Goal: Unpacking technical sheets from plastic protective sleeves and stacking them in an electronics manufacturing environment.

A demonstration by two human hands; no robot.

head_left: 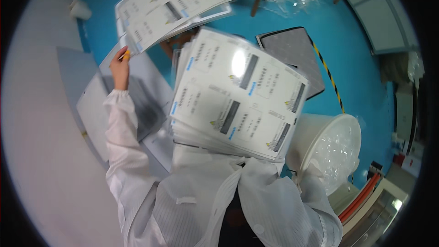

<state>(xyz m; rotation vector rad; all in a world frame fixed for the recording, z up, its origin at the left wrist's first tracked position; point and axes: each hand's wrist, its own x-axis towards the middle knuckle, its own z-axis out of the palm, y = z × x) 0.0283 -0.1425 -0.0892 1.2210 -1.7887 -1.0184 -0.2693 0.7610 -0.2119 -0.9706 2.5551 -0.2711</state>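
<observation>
Close to your chest rests a thick stack of label sheets (238, 96), its near edge against your white coat; your right hand is hidden beneath it, so I cannot tell its grip. Farther left, your left hand (120, 66) is pinched on a few raised sheets (171, 4). A white bucket (327, 144) stands right.

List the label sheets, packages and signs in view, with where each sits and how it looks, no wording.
Raised label sheets: upper left, held up at one corner by the left hand; white, glossy, with dark bars and blue tabs.
Label sheet stack: centre, against the chest; white rectangles with black bars, blue tabs and small yellow marks.
Right hand: hidden.
No screens or signs can be made out.
</observation>
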